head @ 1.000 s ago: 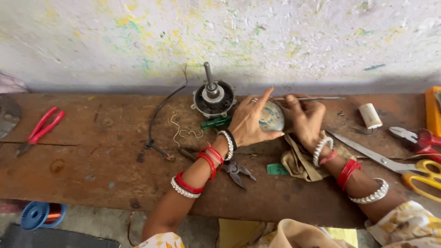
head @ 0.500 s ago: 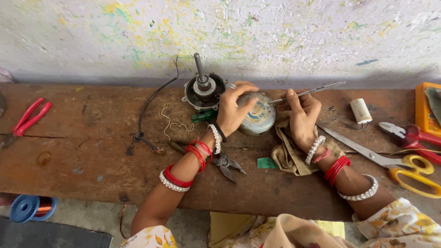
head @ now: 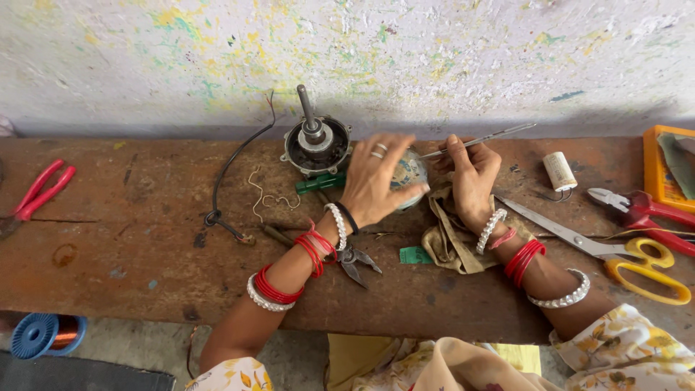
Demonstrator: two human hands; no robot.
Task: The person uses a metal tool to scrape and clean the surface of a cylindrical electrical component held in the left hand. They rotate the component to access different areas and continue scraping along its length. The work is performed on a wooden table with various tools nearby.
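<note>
My left hand (head: pixel 376 177) lies curled over a round, pale metal part (head: pixel 410 174) on the wooden bench (head: pixel 130 246) and holds it. My right hand (head: pixel 470 177) grips a thin metal rod tool (head: pixel 483 137) whose tip points at that part. A crumpled tan cloth (head: pixel 449 235) lies under my right wrist. Just behind my left hand stands a dark motor housing with an upright shaft (head: pixel 316 141).
Small pliers (head: pixel 358 261) and a green tag (head: pixel 414 255) lie near my left wrist. A black wire (head: pixel 232 170) curls at left, red pliers (head: pixel 36 195) far left. Yellow-handled scissors (head: pixel 615 257), red pliers (head: pixel 641 213), a thread spool (head: pixel 559 171) and an orange tray (head: pixel 662 174) sit at right.
My left hand closed down over the round part and shifted slightly. The right hand raised the rod tool toward it.
</note>
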